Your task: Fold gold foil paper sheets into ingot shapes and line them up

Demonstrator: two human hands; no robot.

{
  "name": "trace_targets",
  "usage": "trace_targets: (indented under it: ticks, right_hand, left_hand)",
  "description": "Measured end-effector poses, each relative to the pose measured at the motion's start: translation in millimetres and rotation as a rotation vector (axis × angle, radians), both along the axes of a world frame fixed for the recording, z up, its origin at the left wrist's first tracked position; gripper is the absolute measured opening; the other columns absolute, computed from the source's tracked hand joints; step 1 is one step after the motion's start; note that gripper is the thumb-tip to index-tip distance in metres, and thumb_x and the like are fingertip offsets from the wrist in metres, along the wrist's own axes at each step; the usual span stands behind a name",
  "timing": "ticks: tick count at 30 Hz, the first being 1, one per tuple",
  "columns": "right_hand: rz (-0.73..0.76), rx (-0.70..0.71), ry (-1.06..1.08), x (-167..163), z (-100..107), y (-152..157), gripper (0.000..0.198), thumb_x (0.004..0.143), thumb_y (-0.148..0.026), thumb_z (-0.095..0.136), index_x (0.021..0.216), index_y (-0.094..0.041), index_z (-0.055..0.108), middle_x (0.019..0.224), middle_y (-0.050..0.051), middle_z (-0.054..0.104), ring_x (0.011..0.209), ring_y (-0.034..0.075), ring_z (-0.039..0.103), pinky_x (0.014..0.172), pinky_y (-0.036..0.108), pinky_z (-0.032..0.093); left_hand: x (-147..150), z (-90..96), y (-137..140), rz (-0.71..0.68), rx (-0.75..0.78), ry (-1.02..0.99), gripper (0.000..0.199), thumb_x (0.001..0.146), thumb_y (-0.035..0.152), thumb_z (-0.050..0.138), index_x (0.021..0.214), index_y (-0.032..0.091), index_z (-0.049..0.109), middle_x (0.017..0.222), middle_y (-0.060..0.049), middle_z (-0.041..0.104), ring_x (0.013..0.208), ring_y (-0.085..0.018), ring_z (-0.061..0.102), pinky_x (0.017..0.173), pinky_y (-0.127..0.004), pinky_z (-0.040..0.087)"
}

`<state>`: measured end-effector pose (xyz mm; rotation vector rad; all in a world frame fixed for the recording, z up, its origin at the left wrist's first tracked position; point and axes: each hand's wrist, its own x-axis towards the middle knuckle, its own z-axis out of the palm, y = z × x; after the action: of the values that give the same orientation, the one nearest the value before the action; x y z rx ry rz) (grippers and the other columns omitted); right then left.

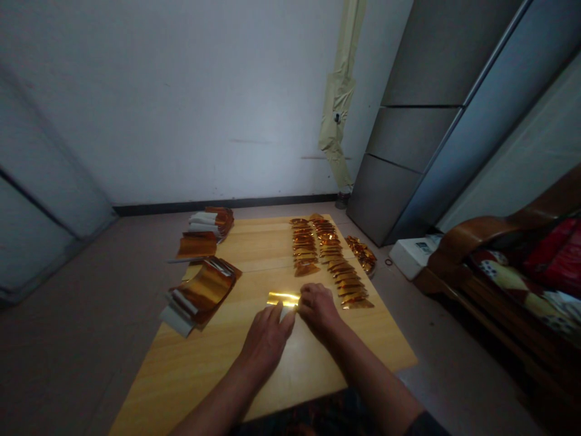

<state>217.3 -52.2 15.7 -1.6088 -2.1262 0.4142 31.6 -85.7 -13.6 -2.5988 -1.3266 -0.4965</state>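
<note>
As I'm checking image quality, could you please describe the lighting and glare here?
Head view: dim overall, the floor darker than the wall; bright glare on the gold sheet; small glints on the folded foil pieces; the refrigerator leans, probably lens distortion.

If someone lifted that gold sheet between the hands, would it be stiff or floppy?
Probably floppy: similar-looking sheets piled at left visibly curve. The gold sheet is likely light, since it looks thin. Its glossy glare suggests it may be slippery.

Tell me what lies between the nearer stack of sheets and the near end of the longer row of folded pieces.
In the head view, a shiny gold sheet lies there, with the left hand and right hand on it.
</note>
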Motion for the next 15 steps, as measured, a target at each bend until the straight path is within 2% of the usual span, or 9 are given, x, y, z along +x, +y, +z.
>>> trace_targets:
  ticks: [4, 15]
  right_hand:
    - [-0.018, -0.075, -0.068, -3.7, 6.0, 3.8, 0.011, 0.080, -0.021, 0.060, 0.077, -0.021, 0.071, 0.099, 0.001, 0.066, 0.090, 0.017, 0.050, 0.074, 0.030, 0.026]
    - [-0.056, -0.140, -0.087, -8.7, 11.7, 3.4, 0.005, 0.076, -0.020, 0.061, 0.076, -0.019, 0.066, 0.099, 0.002, 0.063, 0.093, 0.018, 0.049, 0.075, 0.030, 0.024]
  left_hand:
    - [-1.0, -3.9, -1.0, 0.009, 0.019, 0.023, 0.041, 0.089, 0.016, 0.053, 0.127, 0.029, 0.056, 0.123, -0.014, 0.059, 0.106, -0.027, 0.056, 0.085, -0.042, 0.051]
    - [0.2, -12.8, -0.6, 0.019, 0.026, -0.034, 0.035, 0.088, 0.013, 0.051, 0.118, 0.025, 0.064, 0.122, -0.014, 0.061, 0.107, -0.028, 0.056, 0.087, -0.045, 0.049]
